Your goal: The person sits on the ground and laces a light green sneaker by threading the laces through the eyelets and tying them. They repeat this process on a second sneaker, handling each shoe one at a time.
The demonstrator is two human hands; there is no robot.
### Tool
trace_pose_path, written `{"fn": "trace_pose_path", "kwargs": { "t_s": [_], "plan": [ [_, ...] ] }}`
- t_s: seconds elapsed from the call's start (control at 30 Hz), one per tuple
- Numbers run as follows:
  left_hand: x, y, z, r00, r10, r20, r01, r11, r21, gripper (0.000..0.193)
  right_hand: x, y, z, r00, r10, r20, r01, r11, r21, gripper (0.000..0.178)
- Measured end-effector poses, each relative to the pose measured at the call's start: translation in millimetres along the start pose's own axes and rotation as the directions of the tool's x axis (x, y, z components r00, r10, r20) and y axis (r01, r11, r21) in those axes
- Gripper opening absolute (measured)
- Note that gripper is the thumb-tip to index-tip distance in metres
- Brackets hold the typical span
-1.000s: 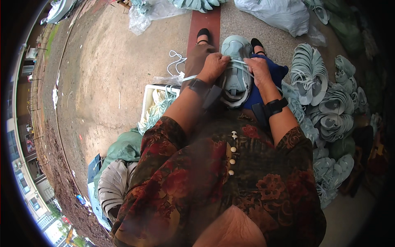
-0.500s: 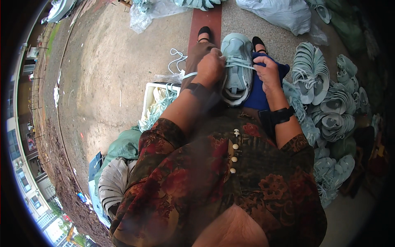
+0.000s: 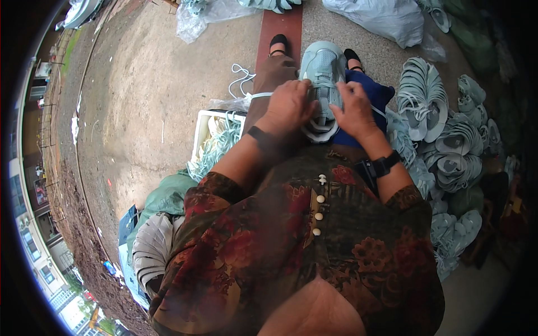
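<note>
A pale blue-green shoe upper rests across my lap, toe pointing away, with pale laces crossing its middle. My left hand is closed on its left side, the fingers bent at the eyelet edge. On the other side, my right hand grips the upper with curled fingers; thumb and forefinger press near the lacing. One lace end trails left over the brown trouser leg, another right over the blue cloth on my right leg. The fingertips are partly hidden.
A white box filled with laces stands at my left, near a green sack and stacked grey uppers. On the right lie several bundles of pale uppers. A white plastic sack sits ahead.
Both hands have come off the stretched lace strands and moved nearer, onto the two sides of the upper. The crossing laces now lie closer to the upper.
</note>
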State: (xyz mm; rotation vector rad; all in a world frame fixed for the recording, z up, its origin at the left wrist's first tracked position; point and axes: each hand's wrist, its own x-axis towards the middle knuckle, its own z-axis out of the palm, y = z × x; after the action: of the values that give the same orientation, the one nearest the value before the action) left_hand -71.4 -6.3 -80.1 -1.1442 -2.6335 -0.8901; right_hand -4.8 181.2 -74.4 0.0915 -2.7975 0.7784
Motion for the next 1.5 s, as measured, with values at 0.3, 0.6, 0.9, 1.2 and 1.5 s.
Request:
{"fn": "trace_pose_path", "kwargs": {
  "t_s": [0.3,0.6,0.9,1.2,1.5],
  "plan": [
    [33,-25,23,0.964,-0.260,0.059,0.260,0.966,0.012,0.017,39,32,35,0.998,-0.058,-0.036,0.050,0.982,-0.185,0.019],
    [21,-26,25,0.992,-0.109,0.070,0.110,0.994,-0.005,0.024,30,23,33,1.000,0.012,0.020,-0.011,0.998,-0.067,0.024],
    [22,-24,10,0.992,-0.130,0.003,0.129,0.984,-0.123,0.024,58,35,42,0.996,0.076,0.054,-0.078,0.996,0.036,0.014],
    [27,-49,8,0.997,-0.066,0.043,0.072,0.986,-0.153,0.014,46,35,5,0.976,-0.189,0.111,0.190,0.982,-0.001,0.005],
    [-52,-124,-25,0.920,-0.390,0.035,0.371,0.842,-0.392,0.012,-18,119,-34,0.983,-0.021,-0.183,0.042,0.993,0.113,0.007]
  ]
}}
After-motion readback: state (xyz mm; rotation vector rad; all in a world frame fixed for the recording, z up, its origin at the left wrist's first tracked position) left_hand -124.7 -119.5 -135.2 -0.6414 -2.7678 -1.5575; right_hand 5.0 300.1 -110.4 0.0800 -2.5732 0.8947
